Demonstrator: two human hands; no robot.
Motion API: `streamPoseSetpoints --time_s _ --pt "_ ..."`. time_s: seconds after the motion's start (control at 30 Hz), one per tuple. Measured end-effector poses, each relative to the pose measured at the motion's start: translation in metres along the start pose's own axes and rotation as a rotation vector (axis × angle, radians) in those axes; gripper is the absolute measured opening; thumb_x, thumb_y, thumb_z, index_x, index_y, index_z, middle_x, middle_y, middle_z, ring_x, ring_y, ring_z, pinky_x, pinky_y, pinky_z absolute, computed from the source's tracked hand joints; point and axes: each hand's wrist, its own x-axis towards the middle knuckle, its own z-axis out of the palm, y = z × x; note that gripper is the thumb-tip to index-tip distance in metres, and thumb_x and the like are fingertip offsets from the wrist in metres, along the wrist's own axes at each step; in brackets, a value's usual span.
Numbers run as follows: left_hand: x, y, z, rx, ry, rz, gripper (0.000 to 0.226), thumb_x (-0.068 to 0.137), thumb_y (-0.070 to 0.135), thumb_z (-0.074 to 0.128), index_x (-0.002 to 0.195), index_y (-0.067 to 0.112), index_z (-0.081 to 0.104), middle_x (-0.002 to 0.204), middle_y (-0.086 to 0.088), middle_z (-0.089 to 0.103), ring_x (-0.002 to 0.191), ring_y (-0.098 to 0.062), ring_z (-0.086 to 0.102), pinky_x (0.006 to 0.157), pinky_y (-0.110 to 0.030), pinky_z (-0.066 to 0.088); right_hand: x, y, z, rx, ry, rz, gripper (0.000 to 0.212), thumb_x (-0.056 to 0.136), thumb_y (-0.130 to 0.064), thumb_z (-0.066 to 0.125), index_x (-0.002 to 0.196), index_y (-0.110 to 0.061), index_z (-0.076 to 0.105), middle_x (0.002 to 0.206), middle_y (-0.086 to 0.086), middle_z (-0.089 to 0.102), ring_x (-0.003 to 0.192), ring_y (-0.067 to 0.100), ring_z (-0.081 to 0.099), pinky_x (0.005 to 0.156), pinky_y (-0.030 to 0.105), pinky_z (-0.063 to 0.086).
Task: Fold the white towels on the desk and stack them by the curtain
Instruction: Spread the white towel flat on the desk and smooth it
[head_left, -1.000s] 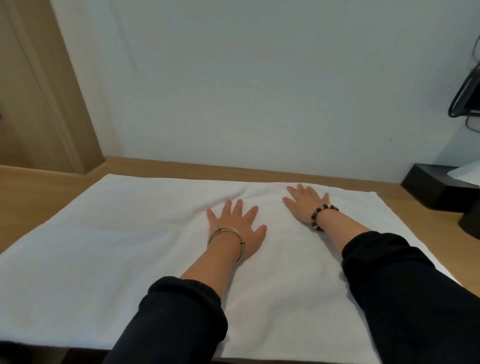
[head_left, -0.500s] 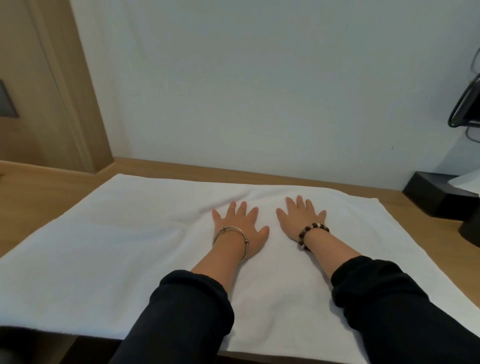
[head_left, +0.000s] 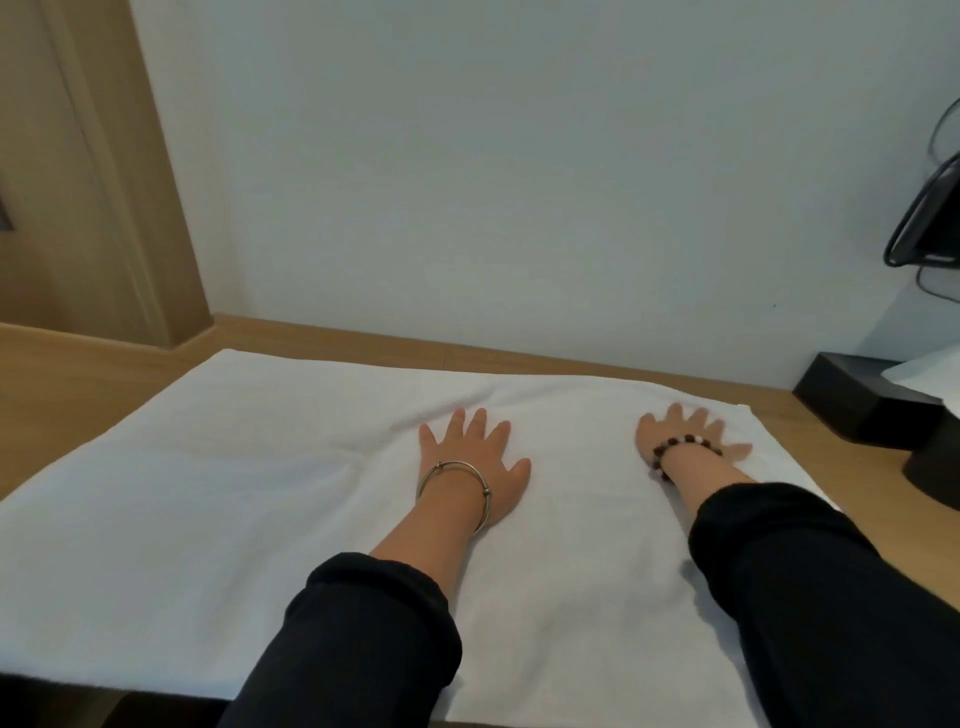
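While towel (head_left: 218, 519) lies flat, hands press atop.

Matt terry towel (head_left: 208, 519), wood desk (head_left: 78, 384)

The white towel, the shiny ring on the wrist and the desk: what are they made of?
The white towel looks like soft cotton terry: matt, fuzzy, gently creased. The ring seems metal: silvery, with bright glints. The desk looks like pale wood or wood-look laminate: smooth, faint grain.
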Motion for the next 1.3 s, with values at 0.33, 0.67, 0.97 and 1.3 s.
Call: streamPoseSetpoints --time_s 0.33,0.67,0.97,1.3 --pt "0.002 0.001 0.000 0.015 -0.012 -0.001 0.066 0.092 0.060 0.013 0.151 0.033 0.001 0.160 0.004 -0.006 0.147 -0.022 -0.009 0.113 -0.056 -0.004 0.000 -0.033 0.011 -0.029 0.021 -0.233 0.056 0.099 -0.044 0.015 0.152 -0.031 0.005 0.161 -0.001 -0.004 0.147 0.025 0.000 0.113 0.059 0.002" --pt "0.003 -0.020 -0.019 -0.093 -0.032 0.027 0.050 0.095 0.036 0.038 0.144 0.030 0.032 0.159 -0.001 0.009 0.147 -0.025 -0.002 0.116 -0.050 0.006 -0.063 -0.064 0.021 -0.065 -0.014 -0.553 0.055 0.097 -0.052 0.016 0.149 -0.035 0.015 0.160 -0.005 0.005 0.146 0.025 0.006 0.108 0.065 0.011" --pt "-0.051 -0.114 -0.021 0.163 -0.138 -0.076 0.057 0.097 0.055 0.014 0.149 0.042 -0.005 0.160 0.006 -0.012 0.146 -0.022 -0.014 0.113 -0.058 -0.001 -0.055 -0.039 0.011 -0.097 -0.060 -0.328 0.060 0.097 -0.053 0.009 0.152 -0.033 -0.004 0.160 -0.004 -0.013 0.147 0.023 -0.008 0.113 0.060 0.000" --pt "-0.047 -0.076 -0.029 0.018 -0.209 -0.044 0.059 0.097 0.050 0.027 0.150 0.030 0.013 0.159 0.001 0.008 0.145 -0.029 0.009 0.114 -0.057 0.014 -0.120 -0.135 0.011 0.040 -0.032 -0.613 0.056 0.098 -0.042 0.020 0.150 -0.020 0.017 0.158 0.003 0.013 0.144 0.025 0.013 0.112 0.055 0.015"
